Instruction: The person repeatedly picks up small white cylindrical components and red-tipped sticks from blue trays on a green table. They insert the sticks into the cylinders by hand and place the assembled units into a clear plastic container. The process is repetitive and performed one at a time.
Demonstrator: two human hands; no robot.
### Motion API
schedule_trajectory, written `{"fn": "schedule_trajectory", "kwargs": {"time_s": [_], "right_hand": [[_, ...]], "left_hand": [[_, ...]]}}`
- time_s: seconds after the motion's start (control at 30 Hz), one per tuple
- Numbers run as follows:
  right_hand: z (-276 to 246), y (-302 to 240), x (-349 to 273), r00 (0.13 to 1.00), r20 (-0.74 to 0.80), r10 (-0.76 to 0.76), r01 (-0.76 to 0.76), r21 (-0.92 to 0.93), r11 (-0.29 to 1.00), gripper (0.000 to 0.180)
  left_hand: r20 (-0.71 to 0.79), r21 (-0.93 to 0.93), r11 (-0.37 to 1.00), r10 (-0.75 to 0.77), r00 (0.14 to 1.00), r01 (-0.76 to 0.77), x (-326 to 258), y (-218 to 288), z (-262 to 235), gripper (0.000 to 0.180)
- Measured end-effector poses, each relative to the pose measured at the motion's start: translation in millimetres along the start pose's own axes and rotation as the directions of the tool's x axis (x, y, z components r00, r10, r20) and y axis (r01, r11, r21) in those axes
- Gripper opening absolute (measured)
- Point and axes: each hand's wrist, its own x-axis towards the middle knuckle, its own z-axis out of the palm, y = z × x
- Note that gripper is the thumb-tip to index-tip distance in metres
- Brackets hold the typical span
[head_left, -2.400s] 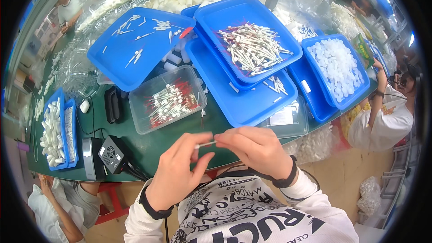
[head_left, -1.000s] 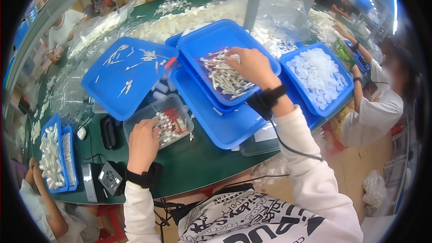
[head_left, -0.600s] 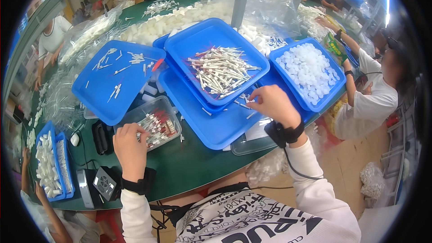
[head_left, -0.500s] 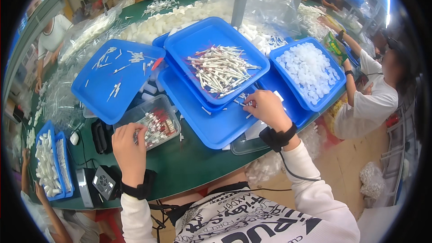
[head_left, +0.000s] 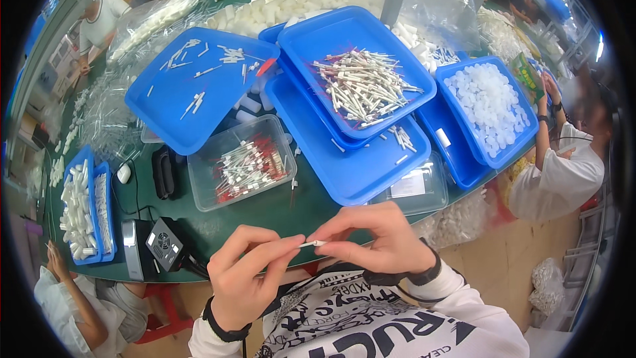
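Note:
In front of my body, both hands meet over a small white stick [head_left: 311,244]. My left hand [head_left: 248,272] is closed, pinching its left end between thumb and fingertips. My right hand [head_left: 377,235] pinches the right end, where the piece looks slightly thicker. Just beyond my hands, a transparent plastic box [head_left: 199,189] holds many white sticks with red parts [head_left: 248,169]. To its right lies a blue tray [head_left: 344,182] with several small white pieces. A stacked blue tray [head_left: 311,36] above it carries a large pile of white sticks [head_left: 364,86].
A tilted blue tray [head_left: 179,113] with scattered sticks stands left. On the right, another blue tray [head_left: 493,152] holds translucent white pieces [head_left: 483,103]. A small black device with a fan [head_left: 162,242] and narrow trays of white tubes [head_left: 79,212] stand at left. Other people sit around the table.
My left hand has left the transparent box and my right hand has left the blue tray. Both have come together near my body, pinching a small white stick. The view has shifted.

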Motion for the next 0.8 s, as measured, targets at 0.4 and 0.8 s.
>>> {"fn": "schedule_trajectory", "kwargs": {"time_s": [0.4,0.8], "right_hand": [[1.2,9.1,-3.0,0.999,-0.002,-0.04,0.04,0.005,0.999,0.021],[16.9,20.8,-3.0,0.941,-0.179,-0.288,0.194,-0.414,0.89,0.016]], "left_hand": [[0.007,0.083,0.996,-0.012,1.0,0.011,-4.6,2.4,2.8,0.022],[-0.028,-0.012,0.994,0.106,0.994,-0.106,-7.6,-15.6,2.8,0.04]]}}
